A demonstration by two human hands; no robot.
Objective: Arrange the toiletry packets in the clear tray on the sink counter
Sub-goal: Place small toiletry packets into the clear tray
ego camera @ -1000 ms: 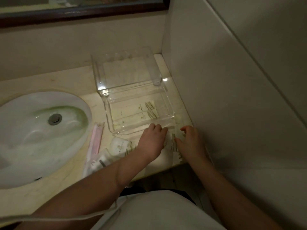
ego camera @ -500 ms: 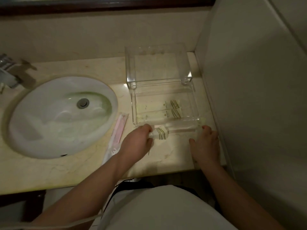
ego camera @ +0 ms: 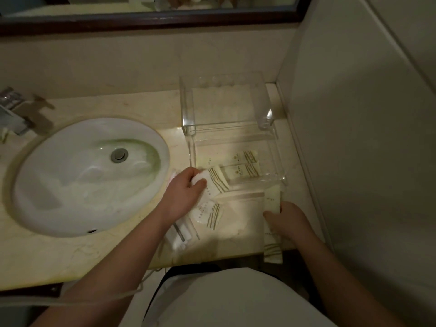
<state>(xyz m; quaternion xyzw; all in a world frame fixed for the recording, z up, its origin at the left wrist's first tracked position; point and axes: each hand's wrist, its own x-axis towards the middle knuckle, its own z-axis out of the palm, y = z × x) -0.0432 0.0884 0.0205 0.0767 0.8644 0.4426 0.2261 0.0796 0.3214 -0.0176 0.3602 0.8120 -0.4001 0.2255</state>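
Note:
A clear acrylic tray [ego camera: 279, 159] stands on the beige counter at the right, with two pale striped packets [ego camera: 240, 169] lying flat inside it. My left hand [ego camera: 182, 194] is closed on a white striped packet [ego camera: 215, 181], held at the tray's front left corner. My right hand [ego camera: 286, 219] grips a long pale packet [ego camera: 272, 201] standing on end beside the tray's front right corner. A further striped packet [ego camera: 208, 213] and a white wrapped item [ego camera: 180, 236] lie on the counter under my left wrist.
A white oval sink [ego camera: 70, 180] fills the left of the counter, with a metal tap [ego camera: 13, 112] behind it. A taller clear stand [ego camera: 226, 107] sits behind the tray. A wall [ego camera: 354, 138] closes off the right side. The counter's front edge runs just below my hands.
My left hand has lifted a striped packet toward the tray's front left corner. My right hand has taken up a long packet on the right. More packets now show under my left wrist.

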